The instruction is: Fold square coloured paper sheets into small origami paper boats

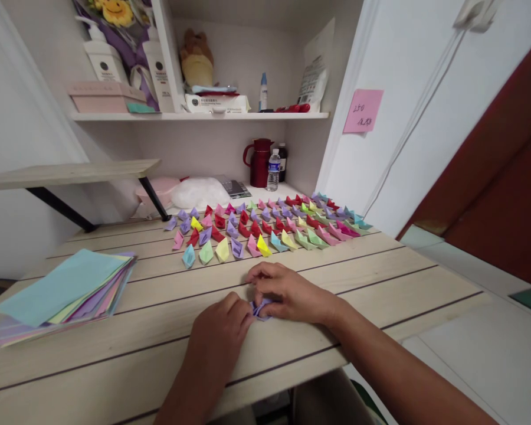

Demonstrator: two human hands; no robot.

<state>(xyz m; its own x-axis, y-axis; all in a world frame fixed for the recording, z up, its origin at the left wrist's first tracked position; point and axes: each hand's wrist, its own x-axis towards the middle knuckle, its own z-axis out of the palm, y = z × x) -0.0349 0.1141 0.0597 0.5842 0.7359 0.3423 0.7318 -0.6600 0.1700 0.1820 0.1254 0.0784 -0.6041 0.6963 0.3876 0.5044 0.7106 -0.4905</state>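
I have the purple paper near the table's front edge, between my two hands, where I can probably see it well and work it without reaching. My left hand is curled nearly closed at its left end, apparently to steady it; the thumb is hidden, so I cannot tell exactly how it grips. My right hand arches over the other side, thumb against the paper and forefinger bent in to meet it, a narrow pinch that seems suited to small folds. Between them they cover most of the paper, so its exact shape is unclear.

The boats stand upright in close rows beyond my hands, well apart from them, likely so that nothing gets knocked and they are easy to count. The sheets lie fanned in a loose pile to my left, blue on top, presumably within reach yet clear of my forearms. The jug and bottle stand behind the boats, out of the way.
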